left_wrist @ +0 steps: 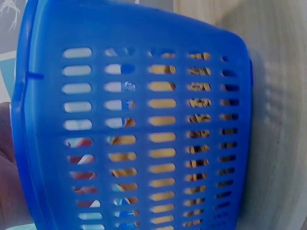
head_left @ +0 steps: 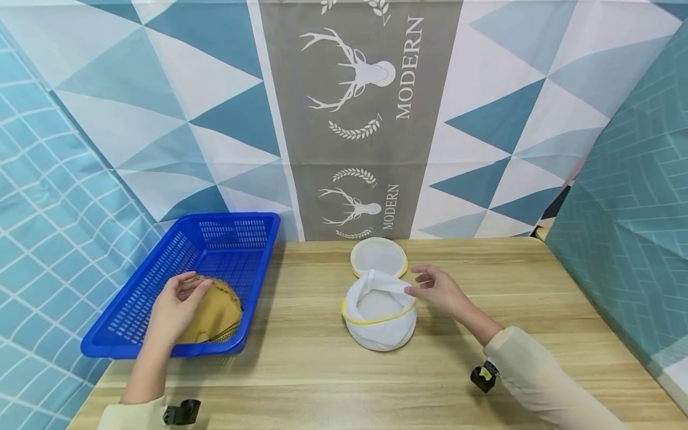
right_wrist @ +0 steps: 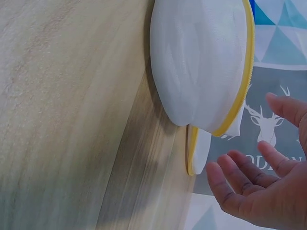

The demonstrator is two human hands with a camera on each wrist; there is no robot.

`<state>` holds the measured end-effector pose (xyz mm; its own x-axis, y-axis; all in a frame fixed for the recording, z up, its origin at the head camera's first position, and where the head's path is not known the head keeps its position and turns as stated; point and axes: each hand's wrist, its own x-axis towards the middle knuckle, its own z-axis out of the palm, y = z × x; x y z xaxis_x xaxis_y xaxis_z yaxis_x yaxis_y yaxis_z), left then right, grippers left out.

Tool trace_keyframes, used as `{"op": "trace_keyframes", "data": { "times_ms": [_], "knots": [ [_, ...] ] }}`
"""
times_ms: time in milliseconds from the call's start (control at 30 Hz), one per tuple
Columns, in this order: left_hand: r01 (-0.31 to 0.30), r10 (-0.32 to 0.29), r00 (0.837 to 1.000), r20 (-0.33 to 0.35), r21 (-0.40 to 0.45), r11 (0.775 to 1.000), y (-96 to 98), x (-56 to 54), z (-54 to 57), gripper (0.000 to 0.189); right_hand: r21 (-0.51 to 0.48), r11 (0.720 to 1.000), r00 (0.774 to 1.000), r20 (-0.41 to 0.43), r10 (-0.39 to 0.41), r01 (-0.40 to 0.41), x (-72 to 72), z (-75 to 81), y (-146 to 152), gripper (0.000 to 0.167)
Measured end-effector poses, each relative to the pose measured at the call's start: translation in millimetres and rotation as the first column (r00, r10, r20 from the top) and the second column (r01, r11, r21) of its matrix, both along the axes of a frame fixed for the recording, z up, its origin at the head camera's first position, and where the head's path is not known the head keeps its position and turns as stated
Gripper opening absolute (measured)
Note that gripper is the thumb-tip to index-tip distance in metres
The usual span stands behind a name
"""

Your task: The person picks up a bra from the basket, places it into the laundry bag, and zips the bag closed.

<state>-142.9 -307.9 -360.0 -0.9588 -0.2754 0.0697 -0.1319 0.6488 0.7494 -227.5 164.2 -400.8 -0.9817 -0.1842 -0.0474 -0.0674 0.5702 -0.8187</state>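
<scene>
Left of the frame, blue basket: holds the tan cloth piece at its near end, against the slats.
Left hand: over the basket's near part, thumb and fingertips at the cloth's upper edge; whether they pinch it I cannot tell. A firm hold on that edge, then a lift well above the rim, would likely avoid snagging.
Right hand: fingers loosely bent, thumb and fingers apart, holding nothing, just beside the bag; well apart from the left hand.
White mesh bag: centre of the frame, on the wooden table, mouth facing up. Best steadied by its soft wall so it does not slump.
Yellow trim: rings the mouth; worth keeping cloth off it.
Round flap: behind the bag, clear of the mouth.
</scene>
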Motion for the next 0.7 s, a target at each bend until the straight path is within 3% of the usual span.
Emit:
{"op": "trace_keyframes", "data": {
  "times_ms": [367, 700],
  "knots": [
    [-0.043, 0.043, 0.999, 0.017, -0.031, 0.999, -13.4, 1.5, -3.1, 0.074, -0.001, 1.000, 1.000, 0.015, 0.000, 0.000, 0.4, -2.7, -1, 0.057],
    [-0.076, 0.077, 0.996, 0.048, -0.008, 0.997, -27.1, 0.2, -6.9, 0.076, 0.008, 0.999, 0.999, -0.011, 0.032, -0.032, -3.5, -13.9, -2, 0.051]
  ]
}}
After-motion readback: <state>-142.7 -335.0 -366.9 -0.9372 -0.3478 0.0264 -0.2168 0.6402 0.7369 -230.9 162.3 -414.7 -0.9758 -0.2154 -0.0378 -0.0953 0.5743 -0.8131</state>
